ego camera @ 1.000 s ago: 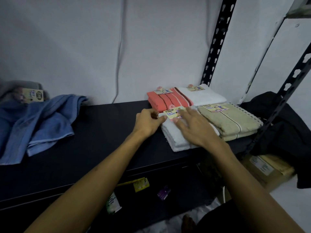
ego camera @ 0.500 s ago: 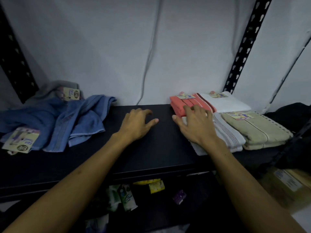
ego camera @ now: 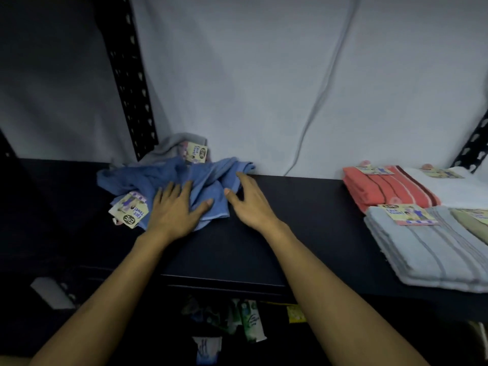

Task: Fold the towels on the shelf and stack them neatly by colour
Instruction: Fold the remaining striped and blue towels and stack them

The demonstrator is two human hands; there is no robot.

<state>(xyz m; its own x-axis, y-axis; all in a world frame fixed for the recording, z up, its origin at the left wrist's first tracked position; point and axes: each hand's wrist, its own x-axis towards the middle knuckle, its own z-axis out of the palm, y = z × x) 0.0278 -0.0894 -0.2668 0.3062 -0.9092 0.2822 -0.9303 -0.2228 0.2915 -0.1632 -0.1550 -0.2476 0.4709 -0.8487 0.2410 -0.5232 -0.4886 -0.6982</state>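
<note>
At centre left of the frame, a crumpled blue towel point(ego camera: 182, 178) lies on the black shelf point(ego camera: 303, 207); the left hand point(ego camera: 175, 207) presses it flat-fingered, the right hand point(ego camera: 249, 200) spread-fingered at its edge. Folded towels point(ego camera: 412, 207) sit far right.

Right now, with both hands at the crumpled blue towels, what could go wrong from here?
1. The blue towels lie tangled, so lifting one may drag the other.
2. The grey towel is bunched behind them and could get pulled along.
3. A loose card label sits beside the left hand and could crease.
</note>
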